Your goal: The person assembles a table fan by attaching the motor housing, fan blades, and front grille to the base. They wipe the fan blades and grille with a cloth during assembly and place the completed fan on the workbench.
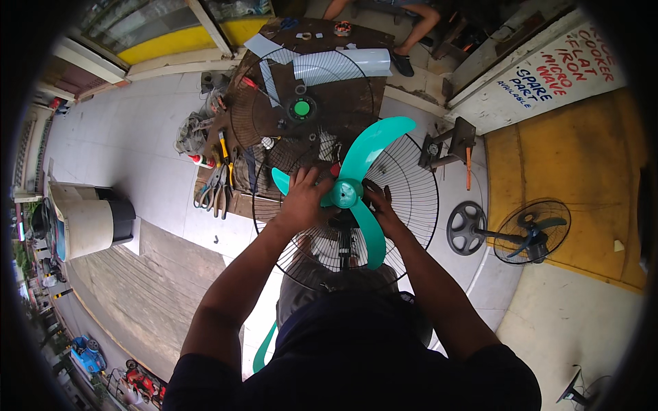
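Note:
A glossy teal three-bladed fan blade (347, 194) sits in front of me at the centre of a round black wire guard (415, 188). My left hand (305, 200) grips it from the left, fingers curled over the blade beside the hub; one blade is partly covered by that hand. On the other side, the fingers of my right hand (384, 207) bend around behind the hub, their tips hidden. Below the blade, the dark fan body (345, 243) shows through the wires. A second wire guard with a green centre disc (301, 108) lies on the wooden table beyond.
Pliers (219, 188) and a yellow-handled tool (223, 145) lie along the table's left edge. A rolled white sheet (349, 64) lies at the far end, near a seated person's leg (419, 27). Another fan (533, 231) stands right. A white-and-black bin (89, 220) is left.

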Action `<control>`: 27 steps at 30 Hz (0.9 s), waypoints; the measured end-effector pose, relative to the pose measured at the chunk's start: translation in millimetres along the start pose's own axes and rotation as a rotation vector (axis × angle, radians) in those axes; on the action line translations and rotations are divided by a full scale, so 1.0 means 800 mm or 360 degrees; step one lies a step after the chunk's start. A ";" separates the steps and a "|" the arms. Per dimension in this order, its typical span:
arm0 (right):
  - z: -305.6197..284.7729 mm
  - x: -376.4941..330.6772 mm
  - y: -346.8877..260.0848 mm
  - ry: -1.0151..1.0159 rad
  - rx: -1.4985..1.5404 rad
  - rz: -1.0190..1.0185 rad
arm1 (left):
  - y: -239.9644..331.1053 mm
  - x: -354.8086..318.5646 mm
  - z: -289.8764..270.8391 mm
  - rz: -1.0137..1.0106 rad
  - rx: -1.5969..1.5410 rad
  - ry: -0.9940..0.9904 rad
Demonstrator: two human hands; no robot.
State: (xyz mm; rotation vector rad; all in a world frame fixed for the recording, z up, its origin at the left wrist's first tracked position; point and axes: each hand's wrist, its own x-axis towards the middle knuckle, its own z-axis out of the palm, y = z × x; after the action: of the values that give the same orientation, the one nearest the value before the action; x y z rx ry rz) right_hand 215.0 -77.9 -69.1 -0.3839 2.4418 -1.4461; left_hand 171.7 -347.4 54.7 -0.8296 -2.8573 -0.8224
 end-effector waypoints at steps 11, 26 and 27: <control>-0.058 0.012 -0.065 -0.0211 0.1761 0.0182 | 0.023 -0.019 -0.015 -0.0388 -0.0541 0.0059; -0.010 -0.006 -0.049 0.0113 -0.0601 -0.0322 | 0.085 -0.023 0.058 -0.0916 -0.1486 0.0387; -0.010 -0.006 -0.048 0.0124 -0.0611 -0.0287 | 0.085 -0.025 0.066 -0.0914 -0.1429 0.0375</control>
State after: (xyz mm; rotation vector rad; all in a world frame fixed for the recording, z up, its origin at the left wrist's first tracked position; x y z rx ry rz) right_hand 220.0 -87.8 -30.8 -0.6537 2.8123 -1.0626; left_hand 228.5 -281.9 38.2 0.1346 -2.4427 -2.1584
